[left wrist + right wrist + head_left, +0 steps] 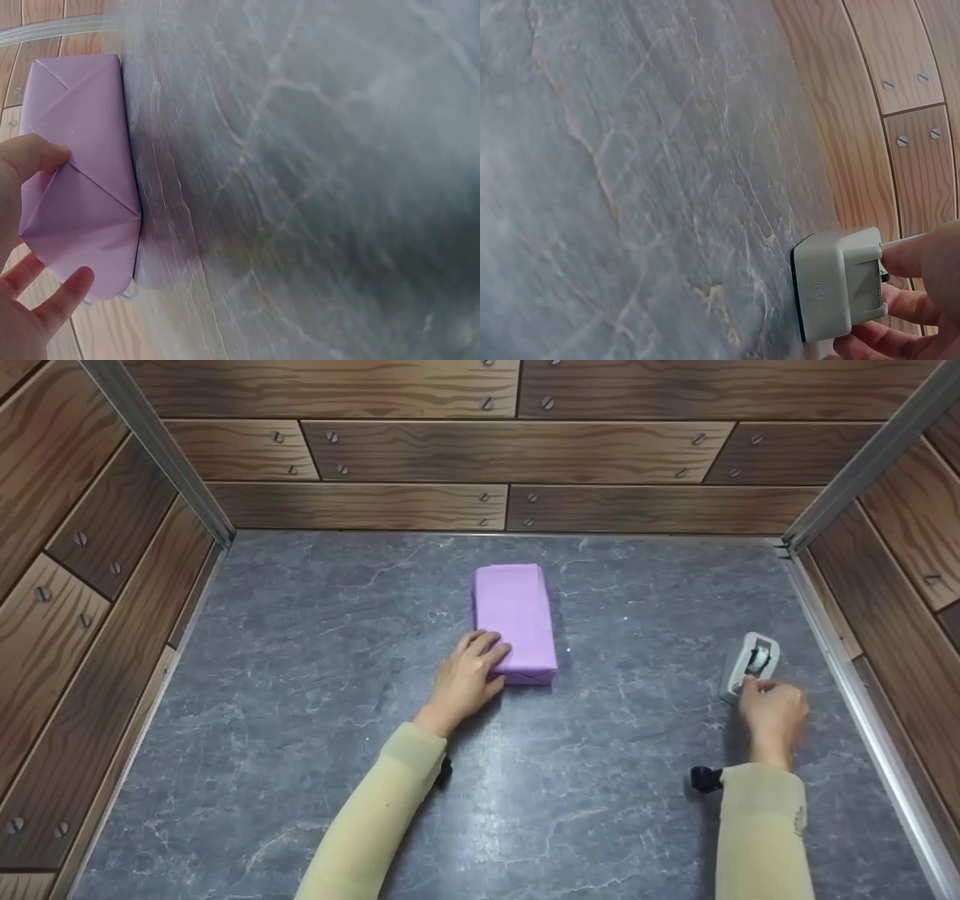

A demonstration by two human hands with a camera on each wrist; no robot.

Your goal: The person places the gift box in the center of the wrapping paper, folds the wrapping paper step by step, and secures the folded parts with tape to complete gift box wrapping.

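Observation:
A box-shaped package [514,611] in purple wrapping paper lies on the tabletop, its near end folded into triangular flaps. My left hand [466,671] holds its near left corner, fingers over the top and thumb against the folded end [90,191]. In the left wrist view the little finger stands apart from the paper. Off to the right sits a grey-white tape dispenser [737,671] with a roll of clear tape [760,655]. My right hand [775,716] is at its cutter end, thumb and finger pinching the tape; the fingertips partly hide the strip.
The dark grey marbled tabletop [300,697] is walled on three sides by wood-print panels [420,450]. A metal rail [874,720] runs along the right edge, close beyond the dispenser. Black wrist-camera mounts [705,780] stick out at both sleeves.

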